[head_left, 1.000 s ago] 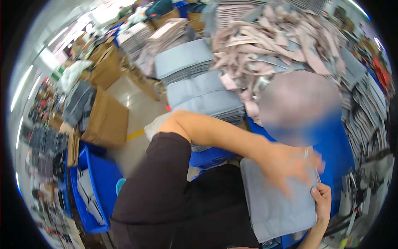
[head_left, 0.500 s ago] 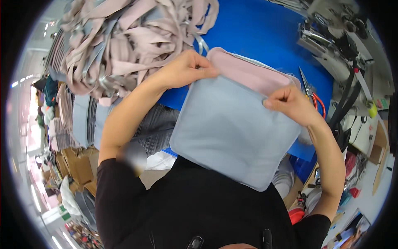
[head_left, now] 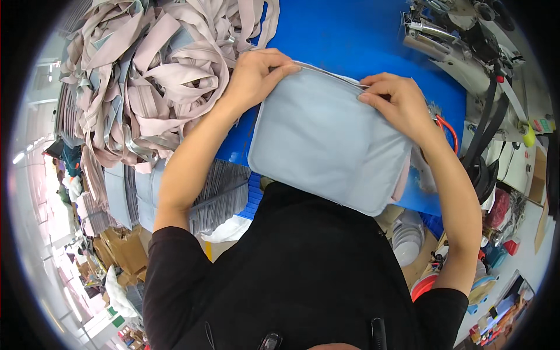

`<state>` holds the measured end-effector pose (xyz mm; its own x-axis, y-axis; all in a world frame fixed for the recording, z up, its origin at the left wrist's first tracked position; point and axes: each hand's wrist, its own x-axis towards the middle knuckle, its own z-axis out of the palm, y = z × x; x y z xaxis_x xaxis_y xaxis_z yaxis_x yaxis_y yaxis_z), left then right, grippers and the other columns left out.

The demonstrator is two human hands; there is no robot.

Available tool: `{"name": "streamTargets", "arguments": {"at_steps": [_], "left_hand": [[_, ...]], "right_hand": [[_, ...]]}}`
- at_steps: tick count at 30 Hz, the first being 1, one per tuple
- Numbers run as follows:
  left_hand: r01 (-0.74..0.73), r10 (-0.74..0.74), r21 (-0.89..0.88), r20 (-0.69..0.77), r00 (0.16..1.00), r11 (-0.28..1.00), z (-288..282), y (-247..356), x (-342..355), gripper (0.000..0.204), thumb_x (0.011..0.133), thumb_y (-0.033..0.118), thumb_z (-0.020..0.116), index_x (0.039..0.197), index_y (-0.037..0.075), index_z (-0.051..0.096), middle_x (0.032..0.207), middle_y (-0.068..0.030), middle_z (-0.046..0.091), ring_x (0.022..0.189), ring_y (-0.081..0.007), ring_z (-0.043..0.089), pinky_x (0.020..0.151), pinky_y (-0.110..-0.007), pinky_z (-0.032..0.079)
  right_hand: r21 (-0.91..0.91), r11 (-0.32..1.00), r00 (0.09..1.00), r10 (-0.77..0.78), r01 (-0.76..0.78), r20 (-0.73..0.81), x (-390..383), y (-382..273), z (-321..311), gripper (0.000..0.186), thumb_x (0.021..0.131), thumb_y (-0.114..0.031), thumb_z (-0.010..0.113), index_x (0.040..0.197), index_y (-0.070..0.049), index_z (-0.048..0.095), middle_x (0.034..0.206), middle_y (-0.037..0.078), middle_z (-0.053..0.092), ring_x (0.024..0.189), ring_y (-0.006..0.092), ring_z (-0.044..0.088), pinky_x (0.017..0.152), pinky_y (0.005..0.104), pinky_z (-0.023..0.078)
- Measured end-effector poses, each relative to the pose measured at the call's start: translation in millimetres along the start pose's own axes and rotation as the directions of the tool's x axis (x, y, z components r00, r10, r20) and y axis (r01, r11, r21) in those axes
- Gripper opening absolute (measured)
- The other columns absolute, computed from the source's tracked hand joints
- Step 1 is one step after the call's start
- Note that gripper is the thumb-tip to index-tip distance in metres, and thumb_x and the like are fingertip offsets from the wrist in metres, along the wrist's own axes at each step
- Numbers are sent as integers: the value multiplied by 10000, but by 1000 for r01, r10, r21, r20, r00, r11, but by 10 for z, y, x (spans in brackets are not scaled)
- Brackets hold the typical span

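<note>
A light grey-blue fabric panel [head_left: 321,128], roughly square with rounded corners, lies over the table's near edge. Its upper left corner is pinched between the thumb and fingers of my left hand [head_left: 259,76]. Farther right on that same upper edge, my right hand [head_left: 399,102] grips the panel with thumb and fingers. Pink fabric [head_left: 401,184] peeks out beneath the panel at the lower right. A thin dark line runs along the far edge between my hands; I cannot tell whether it is a seam or a gap between layers.
A tangled heap of pink and grey fabric strips [head_left: 169,76] covers the left of the blue table [head_left: 332,35]. Red-handled scissors [head_left: 448,133] lie beyond my right wrist. What looks like a sewing machine [head_left: 449,52] stands at the far right. Stacked grey panels [head_left: 221,195] sit below my left forearm.
The grey layer has gone up over the pink one, which showed widely along the far side before. Both hands have moved away from me with its edge, and the panel's near edge has followed.
</note>
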<state>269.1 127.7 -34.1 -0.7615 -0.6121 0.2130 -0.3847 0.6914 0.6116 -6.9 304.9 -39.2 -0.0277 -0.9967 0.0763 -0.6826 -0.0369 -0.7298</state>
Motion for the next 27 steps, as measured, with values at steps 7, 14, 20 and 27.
{"name": "streamTargets", "arguments": {"at_steps": [7,14,20,27], "left_hand": [[-239,240,-25,9,971,971,-461,766,-279,117,808,92,849,880,24,787,938,-112,774,807,-197,726,694,-295,543],[-467,466,84,34,884,880,-582,943,-334,213,807,89,852,769,3,661,984,-99,779,759,-195,746,645,-277,603],[-500,503,105,-10,864,860,-632,1009,-411,227,809,74,848,738,14,640,965,-98,777,717,-189,731,591,-272,566],[-434,436,64,-11,900,899,-644,1055,-413,144,820,21,816,775,10,680,939,-97,774,703,-195,722,604,-275,557]], "right_hand": [[34,992,990,-118,121,-72,-573,-370,-286,123,881,-137,795,942,-30,783,1007,111,754,800,238,697,692,320,533],[37,991,985,-122,128,-118,-705,-516,-379,143,801,-97,851,853,-14,747,942,112,720,801,217,672,694,312,510],[88,991,985,-90,104,-149,-719,-592,-368,269,765,-96,879,737,-13,625,823,85,650,745,190,609,660,316,465],[121,987,989,-89,103,-114,-719,-588,-392,340,789,-100,875,710,-30,552,788,61,635,739,167,601,658,299,458]]}}
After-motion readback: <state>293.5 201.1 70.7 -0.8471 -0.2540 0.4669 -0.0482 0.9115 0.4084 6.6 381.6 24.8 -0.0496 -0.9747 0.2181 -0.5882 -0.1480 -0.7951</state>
